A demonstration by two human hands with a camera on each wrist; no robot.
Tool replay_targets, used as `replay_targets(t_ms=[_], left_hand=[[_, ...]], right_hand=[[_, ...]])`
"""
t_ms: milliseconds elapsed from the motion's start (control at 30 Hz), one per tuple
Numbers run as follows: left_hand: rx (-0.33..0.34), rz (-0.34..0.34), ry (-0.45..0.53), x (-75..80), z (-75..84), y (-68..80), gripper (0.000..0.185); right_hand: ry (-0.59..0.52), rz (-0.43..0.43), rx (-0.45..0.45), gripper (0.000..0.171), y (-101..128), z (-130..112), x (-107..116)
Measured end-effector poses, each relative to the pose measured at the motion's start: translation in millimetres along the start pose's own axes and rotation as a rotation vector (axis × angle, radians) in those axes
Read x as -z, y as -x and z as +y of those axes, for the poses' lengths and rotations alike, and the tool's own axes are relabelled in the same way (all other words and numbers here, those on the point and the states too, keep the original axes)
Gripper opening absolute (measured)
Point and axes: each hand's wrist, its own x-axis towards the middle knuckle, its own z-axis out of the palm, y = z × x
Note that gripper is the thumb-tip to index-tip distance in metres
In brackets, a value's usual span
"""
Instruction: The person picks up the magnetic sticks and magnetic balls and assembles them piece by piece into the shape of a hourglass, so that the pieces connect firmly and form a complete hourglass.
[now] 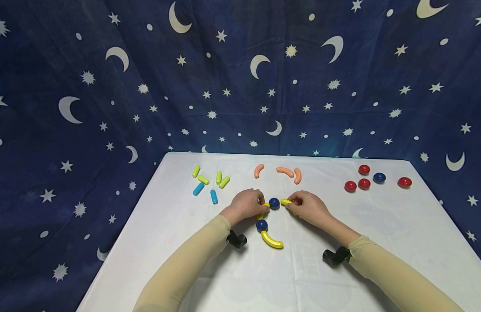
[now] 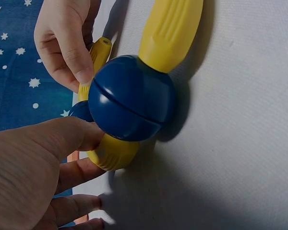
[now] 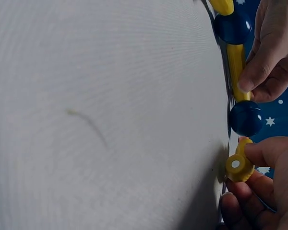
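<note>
A chain of toy pieces lies mid-table: a yellow curved bar (image 1: 272, 240), a dark blue ball (image 1: 261, 225), a second yellow bar (image 1: 263, 211) and another blue ball (image 1: 274, 203). My left hand (image 1: 261, 204) pinches the second yellow bar (image 3: 236, 67) between the balls. My right hand (image 1: 293, 203) pinches a third yellow bar (image 1: 286, 202) whose tip sits right at the upper ball (image 3: 245, 118); contact cannot be told. The left wrist view shows the near ball (image 2: 127, 98) up close with yellow bars on both sides.
Green and light blue short bars (image 1: 209, 182) lie at the back left, orange curved bars (image 1: 285, 172) at the back centre, and red discs with one blue disc (image 1: 364, 183) at the back right. A starry blue cloth (image 1: 240, 86) hangs behind the white table (image 1: 380, 242).
</note>
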Motion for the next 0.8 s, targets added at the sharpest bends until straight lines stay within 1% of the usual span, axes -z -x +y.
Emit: replay_targets(t_ms=[567,800], left_hand=[[0.005,-0.001,0.002,-0.2,-0.1,-0.8,0.023],[0.008,0.000,0.004,-1.1,-0.1,-1.3,0.023]], right_hand=[[-0.017,-0.012,-0.005,0.023,0.1,-2.7,-2.9],[-0.005,-0.014,0.011,0.025,0.8,0.0,-4.2]])
